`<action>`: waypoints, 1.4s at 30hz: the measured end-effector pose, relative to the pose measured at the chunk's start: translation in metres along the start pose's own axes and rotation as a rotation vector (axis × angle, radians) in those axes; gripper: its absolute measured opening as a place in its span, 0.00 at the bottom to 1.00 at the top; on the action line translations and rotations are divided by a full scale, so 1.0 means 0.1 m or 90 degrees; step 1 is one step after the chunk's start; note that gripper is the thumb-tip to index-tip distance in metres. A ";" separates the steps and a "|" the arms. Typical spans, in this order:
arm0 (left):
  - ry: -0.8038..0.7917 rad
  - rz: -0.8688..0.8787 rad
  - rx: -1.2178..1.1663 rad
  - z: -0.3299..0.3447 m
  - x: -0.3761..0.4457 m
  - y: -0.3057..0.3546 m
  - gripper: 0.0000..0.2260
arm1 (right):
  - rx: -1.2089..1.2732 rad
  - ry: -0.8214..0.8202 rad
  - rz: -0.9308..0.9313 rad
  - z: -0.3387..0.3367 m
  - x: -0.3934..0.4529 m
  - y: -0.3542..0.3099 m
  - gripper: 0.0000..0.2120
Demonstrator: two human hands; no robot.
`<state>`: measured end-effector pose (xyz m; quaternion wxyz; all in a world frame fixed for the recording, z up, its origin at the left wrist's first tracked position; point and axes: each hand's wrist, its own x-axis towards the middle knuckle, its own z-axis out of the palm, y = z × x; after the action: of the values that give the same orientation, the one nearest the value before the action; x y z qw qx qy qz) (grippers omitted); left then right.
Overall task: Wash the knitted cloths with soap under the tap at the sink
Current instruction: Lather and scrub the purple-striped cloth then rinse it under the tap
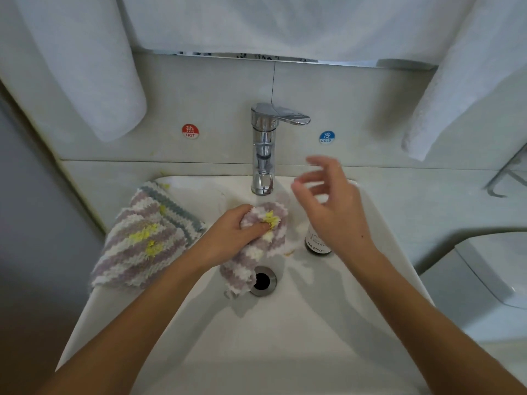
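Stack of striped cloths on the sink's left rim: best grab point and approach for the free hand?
Likely the near lower corner of the cloth stack, pinching from the basin side. That edge overhangs the sink rim, so fingers can get under it. The right hand is free; the left hand grips the wet cloth.

This is a bathroom, most likely in a home. A white sink (385,252) is set into a pale tabletop (108,178), with a chrome tap (265,146) standing at its back edge and a round drain (263,280) in the bowl. Round stickers on the tiled wall behind mark hot (190,130) in red and cold (326,137) in blue. White towels (94,67) hang at both sides, and the lower edge of a mirror (256,56) shows above the tiles. A white toilet lid (496,269) sits at the right, beside the sink. A small dark bottle (318,246) stands in the bowl.
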<state>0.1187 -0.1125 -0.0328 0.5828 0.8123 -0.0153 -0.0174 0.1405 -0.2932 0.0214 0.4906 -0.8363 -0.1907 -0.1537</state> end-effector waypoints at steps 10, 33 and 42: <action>-0.005 0.019 -0.006 -0.05 -0.03 0.07 0.08 | -0.173 0.137 -0.181 -0.08 0.76 -0.23 0.14; -0.069 -0.072 -0.008 -0.15 -0.08 0.17 0.07 | -0.297 0.159 -0.309 -0.07 0.96 -0.26 0.16; -0.093 -0.110 0.033 -0.21 -0.08 0.17 0.09 | -0.314 0.173 -0.303 -0.06 0.99 -0.28 0.17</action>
<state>0.1120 -0.0975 -0.0103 0.5554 0.8219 0.0120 -0.1261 0.2136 -0.2692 0.0898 0.2459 -0.8335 -0.2702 -0.4146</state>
